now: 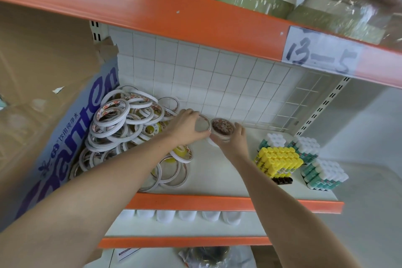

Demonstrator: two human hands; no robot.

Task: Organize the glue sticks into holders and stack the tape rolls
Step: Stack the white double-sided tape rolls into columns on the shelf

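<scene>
- At mid shelf, far side: left hand gripping one tape roll, right hand curled round short tape stack.
- Likely light, stiff, slick-sided rings (best pinched across outer rim).
- Left: loose tape pile; right: glue sticks already racked.

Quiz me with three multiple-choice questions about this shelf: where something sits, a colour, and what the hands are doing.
1. The loose pile of tape rolls lies where on the shelf?
A. left
B. right
C. upper shelf

2. Cap colour of the front middle glue sticks?
A. red
B. yellow
C. black

3. The right hand is:
A. idle
B. on the cardboard box
C. holding a tape stack

Answers:
1 A, heaped beside the cardboard box.
2 B, yellow caps between white-capped packs.
3 C, fingers curl round it, while the left hand grips another roll.
</scene>
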